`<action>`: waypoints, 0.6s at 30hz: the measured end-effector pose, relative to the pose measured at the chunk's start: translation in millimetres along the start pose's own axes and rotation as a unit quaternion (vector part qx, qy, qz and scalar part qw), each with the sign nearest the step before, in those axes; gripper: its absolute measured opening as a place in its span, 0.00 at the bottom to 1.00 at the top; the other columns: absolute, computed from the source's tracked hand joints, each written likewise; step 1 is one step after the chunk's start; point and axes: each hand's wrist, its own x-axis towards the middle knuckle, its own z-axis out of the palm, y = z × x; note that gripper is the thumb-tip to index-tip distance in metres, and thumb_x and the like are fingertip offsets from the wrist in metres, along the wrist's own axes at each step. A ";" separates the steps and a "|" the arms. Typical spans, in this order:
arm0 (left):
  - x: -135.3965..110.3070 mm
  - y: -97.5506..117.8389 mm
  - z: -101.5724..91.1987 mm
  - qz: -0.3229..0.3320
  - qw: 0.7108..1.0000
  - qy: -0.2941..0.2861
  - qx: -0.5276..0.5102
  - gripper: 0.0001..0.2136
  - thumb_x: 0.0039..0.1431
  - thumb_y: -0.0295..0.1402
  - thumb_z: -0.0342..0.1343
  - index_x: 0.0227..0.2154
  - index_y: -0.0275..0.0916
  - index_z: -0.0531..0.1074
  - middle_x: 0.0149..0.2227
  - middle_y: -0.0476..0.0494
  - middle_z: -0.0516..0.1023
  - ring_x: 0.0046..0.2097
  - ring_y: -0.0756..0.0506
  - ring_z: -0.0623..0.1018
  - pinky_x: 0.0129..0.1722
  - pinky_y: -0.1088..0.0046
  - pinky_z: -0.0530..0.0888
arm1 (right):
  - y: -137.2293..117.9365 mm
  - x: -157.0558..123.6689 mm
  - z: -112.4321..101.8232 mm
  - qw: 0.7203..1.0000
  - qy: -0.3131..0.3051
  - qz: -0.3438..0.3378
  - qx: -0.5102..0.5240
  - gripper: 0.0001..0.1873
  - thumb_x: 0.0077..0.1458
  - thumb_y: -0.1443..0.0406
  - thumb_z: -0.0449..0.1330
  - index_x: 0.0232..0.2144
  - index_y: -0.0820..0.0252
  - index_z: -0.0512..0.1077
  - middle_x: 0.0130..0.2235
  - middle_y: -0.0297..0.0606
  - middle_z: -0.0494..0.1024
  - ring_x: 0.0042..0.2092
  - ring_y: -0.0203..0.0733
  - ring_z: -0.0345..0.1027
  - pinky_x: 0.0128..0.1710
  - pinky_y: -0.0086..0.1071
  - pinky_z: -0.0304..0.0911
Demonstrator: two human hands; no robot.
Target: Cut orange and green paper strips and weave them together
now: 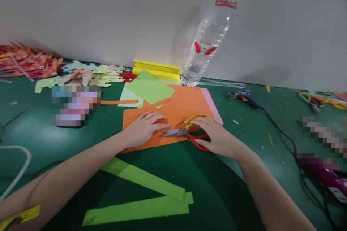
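My right hand [214,133] holds a pair of scissors [179,132] with one yellow and one red handle loop. Their blades point left, slightly apart, over the front part of an orange paper sheet [187,99]. On that sheet rests my left hand [145,126], fingers stretched out toward the right, close to the scissor tips. A light green paper piece [150,88] lies over the orange sheet's back left. Pink paper [213,106] peeks out at the right side. A narrow orange strip [119,102] sticks out to the left.
Green paper strips [141,207] lie in front on the green table. A clear plastic bottle [204,43] leans by the wall, beside a folded yellow piece [157,70]. Colourful paper scraps [86,74] pile up back left. To the right are a corded blue tool [251,101] and other scissors [311,101].
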 end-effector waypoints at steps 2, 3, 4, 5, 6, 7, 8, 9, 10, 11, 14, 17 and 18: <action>0.1 0.1 -0.3 0.001 1.000 0.000 -0.005 0.23 0.62 0.21 0.40 0.57 0.48 0.62 0.59 0.44 0.61 0.61 0.42 0.59 0.59 0.56 0.56 | 1.4 0.0 -0.6 1.000 0.003 -0.001 -0.007 0.24 0.56 0.57 0.55 0.55 0.54 0.61 0.56 0.42 0.68 0.59 0.51 0.57 0.56 0.49 0.55; 0.1 0.2 -0.6 0.002 1.000 0.001 -0.007 0.23 0.62 0.21 0.39 0.57 0.48 0.62 0.59 0.45 0.61 0.61 0.42 0.59 0.59 0.56 0.56 | 2.0 0.1 -0.4 1.000 0.005 -0.002 -0.010 0.24 0.57 0.58 0.55 0.55 0.54 0.61 0.56 0.42 0.67 0.59 0.51 0.57 0.57 0.50 0.55; 0.2 0.4 -0.8 0.002 1.000 0.002 -0.010 0.23 0.63 0.21 0.39 0.57 0.48 0.62 0.59 0.45 0.62 0.61 0.42 0.59 0.59 0.57 0.56 | 2.5 0.2 0.1 1.000 0.006 -0.003 -0.012 0.24 0.57 0.58 0.55 0.55 0.54 0.61 0.56 0.42 0.67 0.59 0.51 0.57 0.57 0.50 0.54; 0.2 0.5 -1.0 0.001 1.000 0.002 -0.012 0.22 0.64 0.22 0.39 0.56 0.47 0.63 0.59 0.45 0.62 0.61 0.42 0.59 0.59 0.57 0.56 | 2.7 0.3 0.9 1.000 0.007 -0.005 -0.014 0.24 0.57 0.58 0.55 0.55 0.54 0.61 0.56 0.43 0.67 0.59 0.52 0.57 0.57 0.50 0.54; 0.2 0.7 -1.2 -0.002 1.000 0.001 -0.015 0.21 0.65 0.24 0.38 0.56 0.47 0.63 0.59 0.45 0.62 0.61 0.43 0.59 0.60 0.58 0.56 | 2.8 0.3 2.0 1.000 0.008 -0.007 -0.015 0.24 0.57 0.58 0.54 0.55 0.55 0.61 0.56 0.43 0.67 0.59 0.52 0.57 0.57 0.51 0.54; 0.2 0.8 -1.3 -0.006 1.000 0.000 -0.017 0.20 0.65 0.25 0.38 0.56 0.47 0.63 0.59 0.46 0.62 0.61 0.43 0.59 0.60 0.59 0.56 | 2.6 0.4 3.1 1.000 0.010 -0.009 -0.016 0.24 0.58 0.58 0.54 0.56 0.55 0.60 0.56 0.44 0.67 0.59 0.52 0.57 0.57 0.51 0.54; 0.2 0.9 -1.5 -0.009 1.000 0.000 -0.018 0.19 0.66 0.26 0.38 0.56 0.47 0.63 0.59 0.46 0.62 0.61 0.43 0.59 0.60 0.60 0.55 | 2.2 0.5 4.2 1.000 0.011 -0.011 -0.017 0.24 0.58 0.58 0.54 0.56 0.55 0.60 0.56 0.44 0.67 0.59 0.53 0.57 0.56 0.51 0.55; 0.2 1.0 -1.6 -0.010 1.000 -0.002 -0.019 0.19 0.67 0.27 0.38 0.56 0.47 0.63 0.59 0.46 0.62 0.61 0.43 0.59 0.60 0.60 0.55 | 1.7 0.6 5.1 1.000 0.012 -0.014 -0.018 0.24 0.58 0.58 0.54 0.56 0.55 0.60 0.56 0.44 0.67 0.58 0.53 0.58 0.56 0.52 0.55; 0.2 1.0 -1.7 -0.010 1.000 -0.003 -0.018 0.18 0.67 0.28 0.38 0.56 0.47 0.63 0.59 0.46 0.62 0.61 0.43 0.59 0.60 0.60 0.55 | 1.2 0.6 5.7 1.000 0.013 -0.016 -0.018 0.24 0.58 0.58 0.54 0.56 0.55 0.60 0.56 0.44 0.67 0.58 0.53 0.58 0.56 0.52 0.56; 0.2 1.0 -1.8 -0.008 1.000 -0.004 -0.017 0.18 0.67 0.29 0.38 0.56 0.47 0.63 0.60 0.46 0.61 0.61 0.43 0.59 0.60 0.60 0.55 | 0.6 0.7 5.9 1.000 0.014 -0.019 -0.019 0.24 0.58 0.58 0.54 0.56 0.54 0.60 0.56 0.44 0.67 0.58 0.53 0.58 0.56 0.52 0.56; 0.3 0.8 -1.8 -0.005 1.000 -0.005 -0.011 0.18 0.67 0.29 0.38 0.56 0.47 0.62 0.60 0.45 0.61 0.61 0.42 0.59 0.60 0.59 0.55 | -0.3 1.0 4.7 0.999 0.018 -0.025 -0.019 0.23 0.58 0.59 0.54 0.56 0.53 0.61 0.56 0.43 0.68 0.58 0.53 0.59 0.55 0.52 0.57; 0.4 0.9 -1.9 -0.003 1.000 -0.006 -0.005 0.18 0.68 0.30 0.38 0.57 0.48 0.62 0.60 0.45 0.61 0.61 0.42 0.59 0.60 0.58 0.54 | 0.4 1.2 3.1 0.999 0.023 -0.028 -0.019 0.22 0.58 0.60 0.54 0.55 0.52 0.62 0.56 0.43 0.69 0.58 0.53 0.59 0.55 0.52 0.57; 0.4 1.0 -1.9 -0.002 1.000 -0.006 -0.002 0.18 0.68 0.30 0.39 0.57 0.48 0.62 0.60 0.45 0.61 0.61 0.42 0.59 0.60 0.58 0.54 | 0.9 1.3 2.9 0.999 0.024 -0.029 -0.019 0.22 0.58 0.60 0.53 0.55 0.53 0.62 0.56 0.43 0.69 0.58 0.53 0.59 0.55 0.52 0.57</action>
